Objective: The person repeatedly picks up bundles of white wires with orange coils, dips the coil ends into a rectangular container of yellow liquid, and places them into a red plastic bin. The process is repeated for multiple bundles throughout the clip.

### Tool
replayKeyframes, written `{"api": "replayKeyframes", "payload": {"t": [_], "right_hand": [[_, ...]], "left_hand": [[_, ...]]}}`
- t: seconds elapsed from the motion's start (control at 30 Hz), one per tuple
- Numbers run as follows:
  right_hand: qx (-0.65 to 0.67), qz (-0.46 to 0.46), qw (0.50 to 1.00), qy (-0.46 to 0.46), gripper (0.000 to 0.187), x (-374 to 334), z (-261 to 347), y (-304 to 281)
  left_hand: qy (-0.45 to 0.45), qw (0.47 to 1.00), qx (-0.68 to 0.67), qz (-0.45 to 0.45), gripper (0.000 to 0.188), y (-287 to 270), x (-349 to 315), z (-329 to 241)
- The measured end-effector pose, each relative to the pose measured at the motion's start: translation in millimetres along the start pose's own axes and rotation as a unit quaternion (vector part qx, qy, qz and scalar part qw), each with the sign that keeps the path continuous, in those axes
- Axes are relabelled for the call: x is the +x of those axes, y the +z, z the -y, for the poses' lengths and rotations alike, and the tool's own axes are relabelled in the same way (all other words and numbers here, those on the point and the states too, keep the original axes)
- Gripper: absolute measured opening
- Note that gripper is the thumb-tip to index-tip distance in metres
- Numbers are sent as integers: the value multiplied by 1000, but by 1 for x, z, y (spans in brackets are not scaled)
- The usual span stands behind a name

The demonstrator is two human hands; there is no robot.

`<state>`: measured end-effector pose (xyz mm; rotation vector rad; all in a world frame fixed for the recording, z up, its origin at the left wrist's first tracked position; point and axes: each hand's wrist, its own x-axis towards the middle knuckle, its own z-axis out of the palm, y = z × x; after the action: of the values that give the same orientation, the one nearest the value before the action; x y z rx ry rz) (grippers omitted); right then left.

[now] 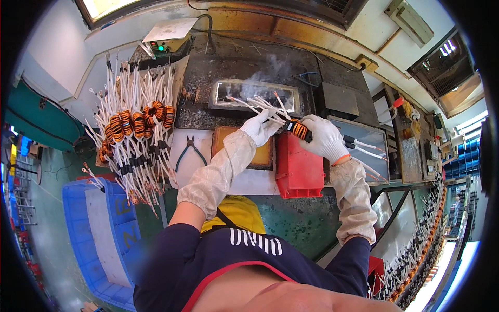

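Both white-gloved hands pinching orange copper-wound toroid coil (298, 128): right hand (326, 138) gripping body, left hand (260, 126) steadying white leads (254, 105), tips angling over steaming solder pot (254, 93) beyond grip.

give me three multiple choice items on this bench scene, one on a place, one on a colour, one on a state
1. Where do the black-handled pliers lie?
A. in the blue plastic crate
B. on the white benchtop, left of the orange pad
C. on the red tray

2. What colour is the plastic tray below the hands?
A. red
B. green
C. white

3. What is the state of the rectangular metal solder bath?
A. covered by a lid
B. giving off smoke
C. lifted off the bench

Answers: 1 B, they rest beside the orange pad. 2 A, it is plainly red. 3 B, smoke rises where the left hand and right hand hold the orange wound coil with its white leads over it.
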<state>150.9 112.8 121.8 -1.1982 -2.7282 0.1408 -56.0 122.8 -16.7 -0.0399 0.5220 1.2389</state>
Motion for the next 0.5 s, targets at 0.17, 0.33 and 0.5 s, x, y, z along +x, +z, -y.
{"api": "replayKeyframes", "payload": {"t": [0.17,0.33,0.5], "right_hand": [[2,-1,1000,0,38,-1,-2,1],[3,4,1000,8,39,-1,-4,2],[10,13,1000,21,39,-1,-1,-2]], "left_hand": [[-10,1000,9,15,28,-3,3,0],[-5,1000,7,3,28,-2,3,0],[-1,1000,-16,-13,31,6,-4,0]]}}
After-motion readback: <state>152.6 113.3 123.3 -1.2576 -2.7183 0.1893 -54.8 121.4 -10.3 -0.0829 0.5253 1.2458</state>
